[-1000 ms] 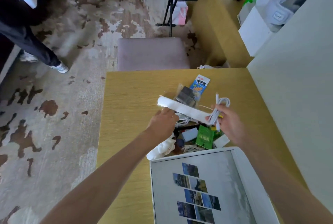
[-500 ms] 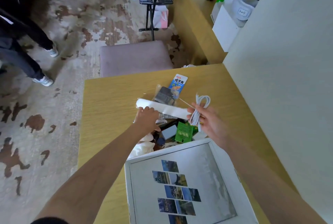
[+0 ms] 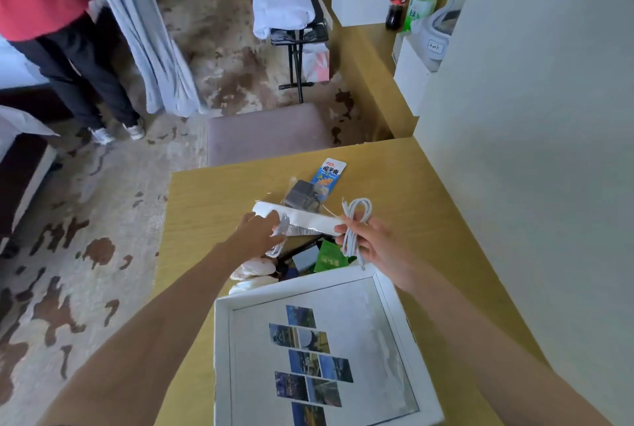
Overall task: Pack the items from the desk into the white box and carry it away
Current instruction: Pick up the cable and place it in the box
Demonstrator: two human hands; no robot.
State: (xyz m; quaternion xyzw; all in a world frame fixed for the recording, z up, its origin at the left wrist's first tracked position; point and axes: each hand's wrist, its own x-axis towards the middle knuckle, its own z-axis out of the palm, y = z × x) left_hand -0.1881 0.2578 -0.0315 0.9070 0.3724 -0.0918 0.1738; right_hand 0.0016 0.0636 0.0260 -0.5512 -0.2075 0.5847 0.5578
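The white box point(image 3: 223, 353) stands open at the desk's near edge, photo prints on its inner base. Behind it lies a heap of items: a long white bar point(image 3: 308, 219), a bagged dark adapter point(image 3: 298, 197), a blue snack packet point(image 3: 328, 173), a green packet point(image 3: 329, 255) and white cloth point(image 3: 254, 271). My left hand point(image 3: 262, 235) grips the bar's left end together with a clear wrapper. My right hand point(image 3: 375, 245) holds a coiled white cable point(image 3: 355, 219) just above the heap's right side.
The wooden desk point(image 3: 212, 206) meets a pale wall on the right. A mauve stool point(image 3: 267, 132) stands past its far edge. A person in dark trousers stands at the left. Further back are a folding stand with white cloth, white boxes and two bottles point(image 3: 408, 3).
The camera has tilted up and the view has shifted; both hands keep their hold on the bar and the cable, staying over the heap. The person at the left has stepped nearer.
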